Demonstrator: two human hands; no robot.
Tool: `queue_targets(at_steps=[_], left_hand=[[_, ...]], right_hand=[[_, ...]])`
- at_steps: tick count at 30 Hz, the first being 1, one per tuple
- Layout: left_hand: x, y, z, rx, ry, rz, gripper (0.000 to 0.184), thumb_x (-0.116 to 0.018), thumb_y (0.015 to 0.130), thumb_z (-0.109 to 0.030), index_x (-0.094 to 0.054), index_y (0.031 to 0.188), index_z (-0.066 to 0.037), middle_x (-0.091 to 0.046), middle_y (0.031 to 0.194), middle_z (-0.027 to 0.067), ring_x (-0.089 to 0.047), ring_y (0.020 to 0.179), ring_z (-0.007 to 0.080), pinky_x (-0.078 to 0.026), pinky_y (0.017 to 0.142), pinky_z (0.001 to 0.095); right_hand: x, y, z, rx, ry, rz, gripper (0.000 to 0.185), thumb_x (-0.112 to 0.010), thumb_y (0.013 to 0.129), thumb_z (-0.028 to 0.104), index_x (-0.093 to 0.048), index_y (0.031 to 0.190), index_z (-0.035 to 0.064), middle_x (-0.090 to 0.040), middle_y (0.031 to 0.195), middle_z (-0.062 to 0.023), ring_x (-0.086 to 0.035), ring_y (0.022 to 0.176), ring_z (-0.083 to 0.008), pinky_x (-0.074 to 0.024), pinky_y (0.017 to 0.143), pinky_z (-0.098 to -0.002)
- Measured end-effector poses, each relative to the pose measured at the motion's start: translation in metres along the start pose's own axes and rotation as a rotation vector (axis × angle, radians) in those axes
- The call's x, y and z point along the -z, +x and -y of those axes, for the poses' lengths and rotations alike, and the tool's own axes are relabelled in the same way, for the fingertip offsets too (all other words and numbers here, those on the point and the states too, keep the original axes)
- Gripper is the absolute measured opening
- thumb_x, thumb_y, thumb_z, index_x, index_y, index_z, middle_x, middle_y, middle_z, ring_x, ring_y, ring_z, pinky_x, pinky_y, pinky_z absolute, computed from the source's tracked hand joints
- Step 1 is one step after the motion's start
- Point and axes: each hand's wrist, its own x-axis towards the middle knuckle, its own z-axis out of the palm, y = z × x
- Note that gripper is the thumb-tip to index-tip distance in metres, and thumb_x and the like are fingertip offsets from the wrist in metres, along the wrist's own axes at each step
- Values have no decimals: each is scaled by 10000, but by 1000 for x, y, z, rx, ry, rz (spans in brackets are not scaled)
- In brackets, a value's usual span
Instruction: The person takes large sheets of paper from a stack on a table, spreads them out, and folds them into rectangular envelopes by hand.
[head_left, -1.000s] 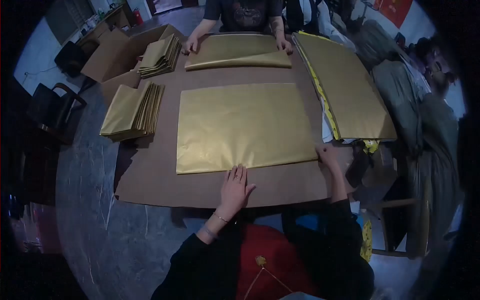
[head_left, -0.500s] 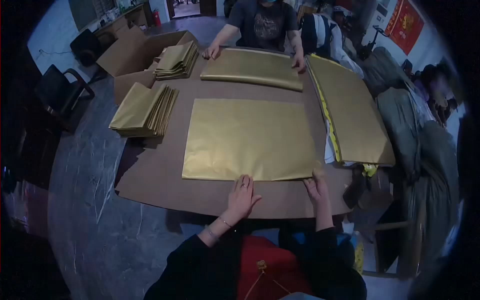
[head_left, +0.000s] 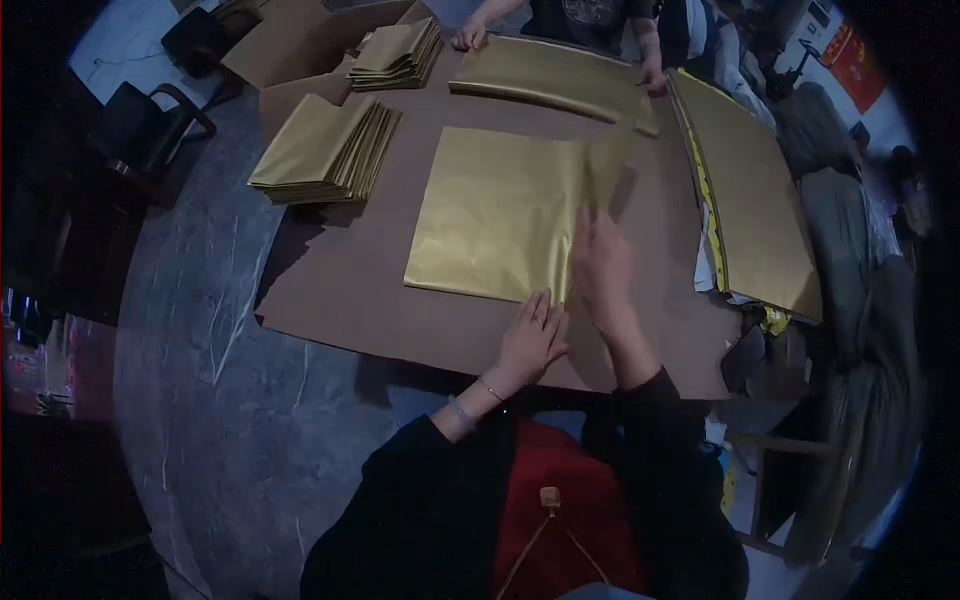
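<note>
A sheet of gold wrapping paper (head_left: 490, 215) lies on the brown table covering in front of me, its right part raised and turned inward in a blurred flap. My left hand (head_left: 530, 342) rests with outstretched fingers on the paper's near edge, beside the fold. At the raised flap is my right hand (head_left: 605, 265), smeared by motion, so its grip on the paper is unclear.
Folded gold paper stacks (head_left: 325, 150) stand at the left, near an open cardboard box (head_left: 285, 45). Across the table, a co-worker's hands touch another folded gold sheet (head_left: 550, 80). A large gold sheet stack (head_left: 755, 195) lies at the right. The table covering (head_left: 340, 290) has a ragged left edge.
My right hand has moved up and left from the near right corner, and the sheet's right side has lifted inward. My left hand remains on the near edge. The view has shifted.
</note>
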Motion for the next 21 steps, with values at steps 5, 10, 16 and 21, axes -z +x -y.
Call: queue_targets(at_steps=[5, 10, 16, 21], left_hand=[[16, -13, 11, 3, -89, -108, 327, -589, 766, -169, -565, 1062, -31, -550, 1100, 189, -497, 1063, 344, -396, 927, 434], [77, -43, 43, 418, 148, 54, 304, -508, 868, -153, -542, 1130, -2, -520, 1172, 188, -464, 1141, 350, -326, 988, 501], [90, -59, 79, 506, 325, -345, 457, -453, 919, -178, -376, 1327, 12, -335, 1406, 145, -286, 1323, 306, -220, 1078, 489], [81, -64, 91, 541, 287, -274, 503, -467, 913, -228, -351, 1339, 12, -358, 1388, 152, -294, 1317, 305, -218, 1077, 484]], right_hand=[[-110, -8, 39, 506, 28, 135, 377, -450, 869, 67, -421, 1228, -43, -539, 1156, -219, -512, 1103, -342, -397, 950, -434], [-160, -24, 31, 600, -48, 426, 468, -516, 856, 164, -399, 1293, 45, -414, 1327, -165, -389, 1239, -308, -295, 1038, -492], [-173, -39, 16, 608, -78, 552, 544, -535, 858, 198, -351, 1352, 62, -325, 1408, -175, -278, 1323, -334, -206, 1084, -499], [-178, -38, 10, 649, -101, 538, 530, -532, 851, 152, -359, 1346, 70, -319, 1410, -169, -274, 1324, -336, -219, 1076, -504]])
